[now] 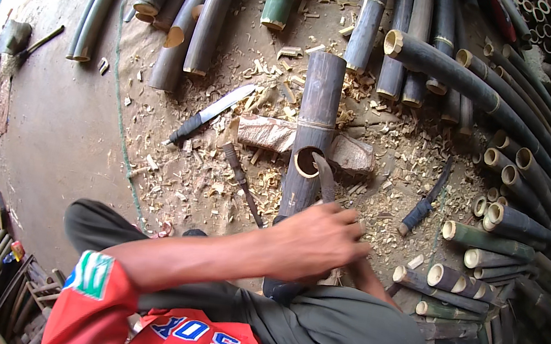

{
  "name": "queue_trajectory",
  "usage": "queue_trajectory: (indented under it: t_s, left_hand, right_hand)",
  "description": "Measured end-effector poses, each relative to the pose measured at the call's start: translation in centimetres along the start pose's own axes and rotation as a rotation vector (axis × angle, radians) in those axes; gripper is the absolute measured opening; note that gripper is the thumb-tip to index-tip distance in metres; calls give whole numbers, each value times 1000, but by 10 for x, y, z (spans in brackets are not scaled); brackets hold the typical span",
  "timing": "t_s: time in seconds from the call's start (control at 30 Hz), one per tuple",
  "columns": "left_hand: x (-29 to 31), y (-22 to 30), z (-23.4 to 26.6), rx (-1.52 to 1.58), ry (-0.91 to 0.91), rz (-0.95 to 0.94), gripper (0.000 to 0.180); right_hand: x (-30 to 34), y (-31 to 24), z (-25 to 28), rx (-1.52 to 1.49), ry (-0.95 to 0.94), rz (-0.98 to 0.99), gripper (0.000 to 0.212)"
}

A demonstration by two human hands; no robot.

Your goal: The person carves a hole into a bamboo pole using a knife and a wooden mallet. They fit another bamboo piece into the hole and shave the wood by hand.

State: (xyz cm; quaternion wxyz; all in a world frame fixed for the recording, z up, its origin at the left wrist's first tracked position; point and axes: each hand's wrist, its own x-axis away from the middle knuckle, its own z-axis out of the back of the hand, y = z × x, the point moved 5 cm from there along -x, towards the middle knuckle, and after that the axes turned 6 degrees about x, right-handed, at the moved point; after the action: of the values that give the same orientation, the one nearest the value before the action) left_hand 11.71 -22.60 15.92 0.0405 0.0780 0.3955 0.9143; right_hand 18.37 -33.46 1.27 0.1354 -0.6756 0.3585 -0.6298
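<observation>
A dark bamboo tube [319, 92] lies lengthwise before me, propped across a pale wooden block [264, 133]. An oval hole [307, 163] is cut in its upper side. The curved blade of a knife [324, 178] has its tip in that hole. My left hand [322, 241] reaches across and is closed around the knife just below the blade. My right hand [362, 273] is close under it, mostly covered by the left; its fingers are hidden. The tube's near end runs down between my folded legs.
A straight knife [216, 112] and a thin dark-handled tool [243, 183] lie left of the tube. Another knife with a wrapped handle [421, 208] lies at right. Wood shavings cover the ground. Bamboo poles [214, 14] stretch along the far side; cut pieces [471, 235] are stacked at right.
</observation>
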Motion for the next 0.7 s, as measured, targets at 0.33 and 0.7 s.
queue_trajectory:
  t_s: [0.33,0.7]
  left_hand:
    - [-73,-96,-12,420,543,285,90]
    - [-54,-105,0,458,586,402,84]
  right_hand:
    - [-26,-165,51,1723,141,283,27]
    - [-64,-156,43,1603,132,-35,32]
